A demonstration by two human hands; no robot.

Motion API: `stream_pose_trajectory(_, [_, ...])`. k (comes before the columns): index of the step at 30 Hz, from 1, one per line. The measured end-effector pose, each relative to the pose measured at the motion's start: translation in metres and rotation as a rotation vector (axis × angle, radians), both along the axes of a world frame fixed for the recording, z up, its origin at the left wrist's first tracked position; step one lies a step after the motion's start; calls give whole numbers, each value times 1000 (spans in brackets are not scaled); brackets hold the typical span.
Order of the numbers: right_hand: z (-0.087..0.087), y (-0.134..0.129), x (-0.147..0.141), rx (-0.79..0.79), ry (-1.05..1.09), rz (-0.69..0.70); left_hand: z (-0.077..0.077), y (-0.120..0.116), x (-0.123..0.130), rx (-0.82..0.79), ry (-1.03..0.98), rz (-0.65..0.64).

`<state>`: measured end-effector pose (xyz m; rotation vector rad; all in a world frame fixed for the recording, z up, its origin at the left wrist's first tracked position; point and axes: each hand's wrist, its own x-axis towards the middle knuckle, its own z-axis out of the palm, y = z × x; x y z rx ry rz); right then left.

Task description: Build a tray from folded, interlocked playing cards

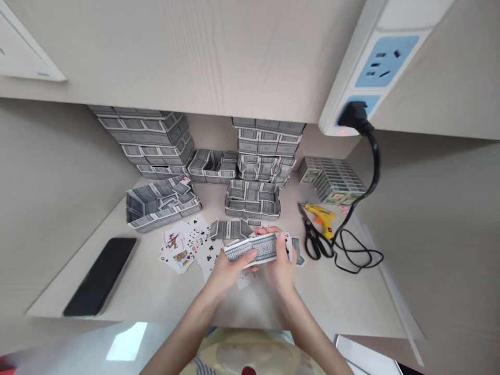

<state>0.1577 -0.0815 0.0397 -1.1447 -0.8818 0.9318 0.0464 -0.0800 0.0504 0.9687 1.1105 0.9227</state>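
Between my two hands is a piece made of joined playing cards (263,248), patterned backs facing up, held above the table. My left hand (230,268) grips its left part, thumb on top. The right end is pinched by my right hand (283,265), where a white card edge with black marks shows. Loose playing cards (209,252) lie face up left of and beneath my hands. A folded card strip (226,229) rests just behind my left hand. Behind the held piece stands an open box made of cards (253,199).
Another card box (162,203) holds card pieces at the left. Stacked card boxes (267,140) stand at the back. On the right are card packs (338,179), a yellow glue gun (322,217), black scissors (315,242) and a cable (359,252). A phone (100,276) lies left.
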Motion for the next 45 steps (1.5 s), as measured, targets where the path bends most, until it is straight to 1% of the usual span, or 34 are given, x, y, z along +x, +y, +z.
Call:
stream_pose_trajectory(3, [-1, 2, 4, -30, 190, 102, 0, 0, 1, 99, 90, 87])
stream_pose_trajectory(5, [-1, 3, 9, -1, 191, 136, 0, 0, 1, 149, 199, 159])
stream_pose_trajectory(6, [-1, 3, 11, 17, 144, 112, -1, 0, 0, 171, 268, 202])
stream_pose_trajectory(7, [-1, 2, 13, 34, 65, 54, -1, 0, -1, 199, 339, 246])
stream_pose_trajectory(10, [-3, -4, 15, 124, -317, -171, -2, -1, -4, 333, 519, 349])
stream_pose_trajectory(11, [-4, -6, 14, 169, -454, -205, -2, -1, -5, 381, 557, 359])
stream_pose_trajectory(12, [-4, -7, 12, 211, -571, -206, -2, -2, -5, 422, 586, 358])
stream_pose_trajectory(13, [-5, -8, 10, 236, -653, -183, -2, -2, -4, 454, 604, 349])
stream_pose_trajectory(14, [-5, -8, 8, 235, -693, -152, -1, -3, -4, 477, 615, 330])
stream_pose_trajectory(16, [-6, -5, 6, 172, -640, -100, 0, -6, -2, 506, 616, 277])
stream_pose_trajectory(18, [-6, -1, 8, 75, -477, -3, 1, -8, -1, 518, 605, 213])
stream_pose_trajectory(20, [-5, 3, 12, -7, -304, 125, 2, -9, -1, 500, 577, 174])
stream_pose_trajectory(22, [-3, 6, 17, -61, -178, 215, 1, -8, -2, 445, 535, 173])
stream_pose_trajectory(25, [-2, 6, 23, -116, -49, 253, -3, -3, -6, 353, 464, 194])
stream_pose_trajectory(27, [-2, 5, 25, -143, -5, 289, -4, 0, -10, 301, 415, 178])
stream_pose_trajectory(30, [-4, 4, 27, -154, -48, 316, -5, 3, -15, 231, 335, 103])
stream_pose_trajectory(33, [-6, 1, 27, -202, -90, 326, -3, 4, -18, 181, 170, -29])
stream_pose_trajectory(35, [-8, -2, 25, -235, -98, 321, -2, 4, -19, 122, 70, -81])
stream_pose_trajectory(36, [-9, -3, 25, -241, -106, 306, -2, 4, -19, 91, 47, -77])
stream_pose_trajectory(38, [-12, -7, 24, -243, -131, 270, -3, 5, -20, 47, 36, -29])
stream_pose_trajectory(40, [-16, -12, 26, -265, -179, 279, -4, 6, -22, 20, 31, 10])
stream_pose_trajectory(43, [-21, -16, 36, -281, -359, 344, -4, 6, -26, -19, 28, -27])
stream_pose_trajectory(45, [-22, -18, 44, -247, -519, 351, -3, 5, -29, -38, 43, -63])
